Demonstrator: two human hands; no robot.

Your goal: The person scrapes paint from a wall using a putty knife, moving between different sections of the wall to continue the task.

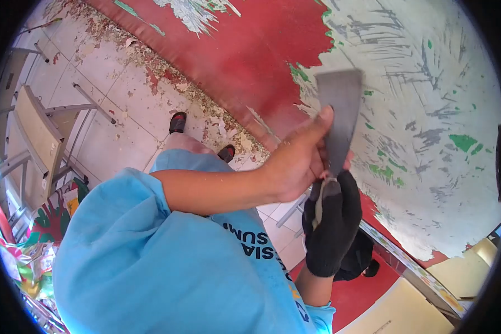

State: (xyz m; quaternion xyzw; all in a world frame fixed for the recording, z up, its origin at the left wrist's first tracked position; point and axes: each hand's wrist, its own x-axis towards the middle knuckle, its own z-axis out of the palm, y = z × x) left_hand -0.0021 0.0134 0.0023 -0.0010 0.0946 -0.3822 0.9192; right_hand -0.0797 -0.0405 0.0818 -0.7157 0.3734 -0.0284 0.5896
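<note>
A paint scraper (339, 111) with a wide, flat grey metal blade is held up in front of a partly stripped wall. My right hand (337, 228), in a black knitted glove, is wrapped around its pale handle. My bare left hand (298, 158) pinches the lower blade, thumb on the near face and fingers partly hidden behind it. Behind the blade, the wall (417, 111) shows bare whitish, scratched areas with green flecks. Red paint (250, 61) still covers its other part, with a ragged edge between the two.
Paint flakes (167, 72) litter the tiled floor (111, 117) along the wall's base. Chairs with metal legs (39, 128) stand at the left, above a colourful pile (39, 256). A person in dark clothing (356, 259) is partly visible beyond my gloved hand.
</note>
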